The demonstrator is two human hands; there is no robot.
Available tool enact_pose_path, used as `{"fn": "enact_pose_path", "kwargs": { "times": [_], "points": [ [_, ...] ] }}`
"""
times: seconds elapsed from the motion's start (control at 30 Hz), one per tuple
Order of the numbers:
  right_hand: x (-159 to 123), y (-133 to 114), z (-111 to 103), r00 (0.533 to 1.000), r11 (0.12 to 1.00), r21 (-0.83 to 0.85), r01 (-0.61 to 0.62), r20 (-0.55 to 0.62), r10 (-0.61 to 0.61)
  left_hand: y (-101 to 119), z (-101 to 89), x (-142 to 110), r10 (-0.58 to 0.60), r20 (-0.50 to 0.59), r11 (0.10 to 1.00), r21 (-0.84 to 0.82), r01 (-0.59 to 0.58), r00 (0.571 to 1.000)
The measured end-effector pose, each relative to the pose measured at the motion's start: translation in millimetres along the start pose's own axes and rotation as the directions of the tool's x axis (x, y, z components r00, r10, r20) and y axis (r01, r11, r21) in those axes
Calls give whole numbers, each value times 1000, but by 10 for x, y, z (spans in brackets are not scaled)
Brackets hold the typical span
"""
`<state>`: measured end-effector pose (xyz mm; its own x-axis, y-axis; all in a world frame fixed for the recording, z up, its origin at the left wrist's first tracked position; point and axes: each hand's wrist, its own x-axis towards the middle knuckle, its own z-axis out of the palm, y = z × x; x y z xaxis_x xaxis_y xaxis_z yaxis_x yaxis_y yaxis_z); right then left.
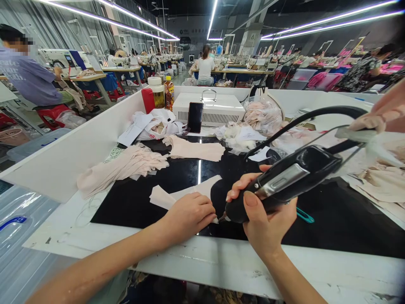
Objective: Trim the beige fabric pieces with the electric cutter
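My right hand is wrapped round a black corded handheld power tool with a silver panel on its side. The tool's narrow metal tip points down and left, close to my left fingertips. With its fingers closed together, my left hand pinches the near end of a pale beige fabric piece against the black work surface. Part of that piece is hidden under the hand. Whether the tip touches the fabric, I cannot tell. A teal tool with a slotted handle lies just right of my right hand.
Stacked beige fabric pieces lie at left, and another fabric piece behind. A phone leans on a white metal box. Fabric bundles crowd the right. Another hand shows at the upper right edge. White walls border the table.
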<state>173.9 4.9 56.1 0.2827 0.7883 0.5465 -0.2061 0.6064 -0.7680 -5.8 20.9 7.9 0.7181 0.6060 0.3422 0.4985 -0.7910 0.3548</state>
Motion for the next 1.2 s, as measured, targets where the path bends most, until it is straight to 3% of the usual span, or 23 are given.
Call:
{"fn": "enact_pose_path", "kwargs": {
  "times": [0.27,0.5,0.7,0.93,1.2],
  "points": [
    [-15,-37,10,1000,999,-43,1,-15,-2,6,-28,38,-66,37,997,-33,67,997],
    [-20,-54,5,999,1000,-17,-26,-33,25,34,21,75,-103,19,993,56,101,995],
    [4,-65,24,999,1000,-23,-20,-39,19,45,70,71,-19,-47,995,100,24,999],
    [4,-60,10,1000,1000,-9,-20,-19,20,12,81,61,26,43,996,83,-30,999],
    [-14,-61,-3,998,999,-9,-41,-43,40,-23,8,-49,103,9,993,56,-104,995]
  ]
}}
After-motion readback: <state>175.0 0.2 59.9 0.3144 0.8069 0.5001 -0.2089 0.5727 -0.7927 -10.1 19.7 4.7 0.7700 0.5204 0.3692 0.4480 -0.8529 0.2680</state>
